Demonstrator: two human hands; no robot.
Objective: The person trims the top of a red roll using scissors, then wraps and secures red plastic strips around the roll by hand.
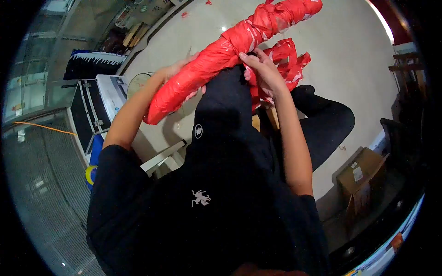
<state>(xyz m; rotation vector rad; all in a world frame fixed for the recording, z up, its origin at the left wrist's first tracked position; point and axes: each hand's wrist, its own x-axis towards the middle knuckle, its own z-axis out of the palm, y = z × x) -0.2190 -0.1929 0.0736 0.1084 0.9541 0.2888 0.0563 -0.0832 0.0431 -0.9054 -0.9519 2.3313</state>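
Note:
A long roll wrapped in red plastic (212,60) lies slantwise across my raised knee, its lower end at the left and its upper end at the top right. My left hand (177,71) is wrapped round its lower part from beneath, with fingertips showing on the near side. Closed at the roll's middle, my right hand (262,69) pinches the red wrapping with thumb and fingers. Loose crumpled red plastic (287,62) hangs behind and below my right hand.
At the left are a black and silver case (90,110), a white box (112,96) and a yellow tape roll (90,175). A pale stool (163,156) stands beside my leg. An open cardboard box (361,172) is on the floor at the right.

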